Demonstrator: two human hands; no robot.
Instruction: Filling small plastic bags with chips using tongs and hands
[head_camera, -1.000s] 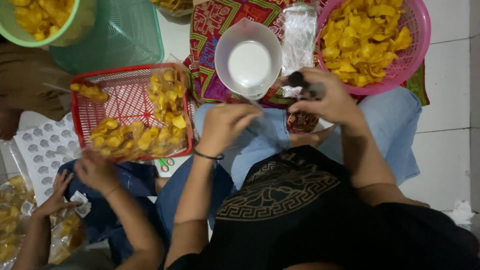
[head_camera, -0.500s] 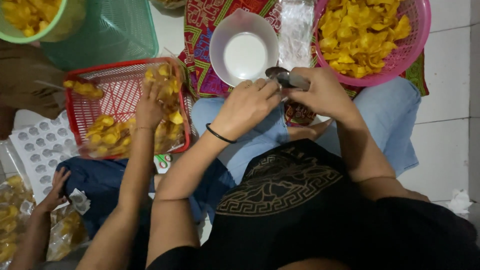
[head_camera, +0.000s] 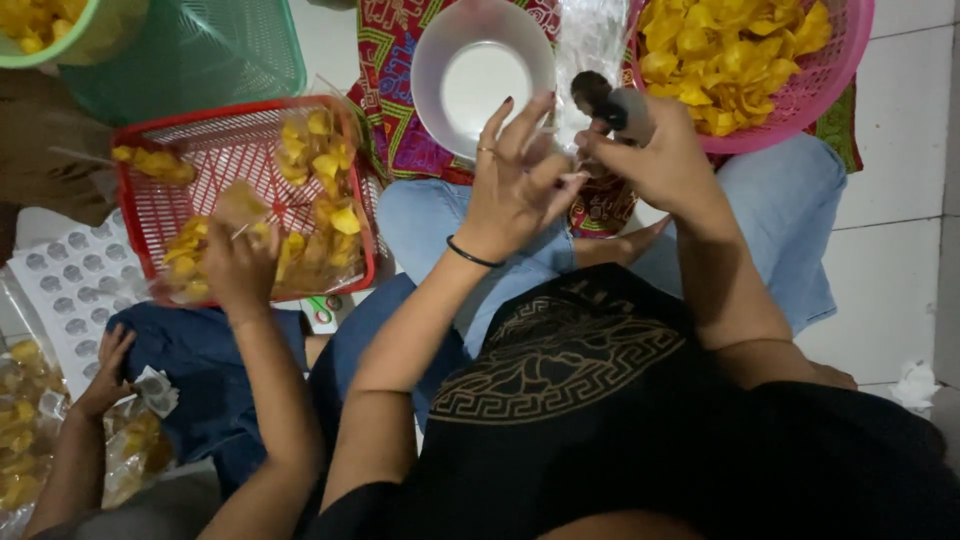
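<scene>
My right hand (head_camera: 655, 150) is closed around a small dark tool (head_camera: 603, 98) with a rounded head, held up in front of the pink basket. My left hand (head_camera: 515, 185) is raised beside it, over my lap. Its outer fingers are spread, while thumb and forefinger pinch a thin pale strip (head_camera: 574, 179) where the two hands meet. Just beyond my left fingers stands a white translucent bowl (head_camera: 440, 75), which looks empty. Clear plastic bags (head_camera: 590, 35) lie between the bowl and the pink basket (head_camera: 850, 60), which is heaped with yellow chips (head_camera: 730, 50).
Another person sits to my left. One of their hands (head_camera: 235, 265) holds a chip packet in a red basket (head_camera: 140, 215); the other (head_camera: 105, 365) rests by filled bags (head_camera: 25, 440). A green basket (head_camera: 200, 50), green bowl (head_camera: 95, 40), white dimpled tray (head_camera: 55, 290) and patterned cloth (head_camera: 395, 90) surround us.
My left hand rose from my lap to meet the right, and both lifted toward the bowl. The other person's arm reached forward into the red basket.
</scene>
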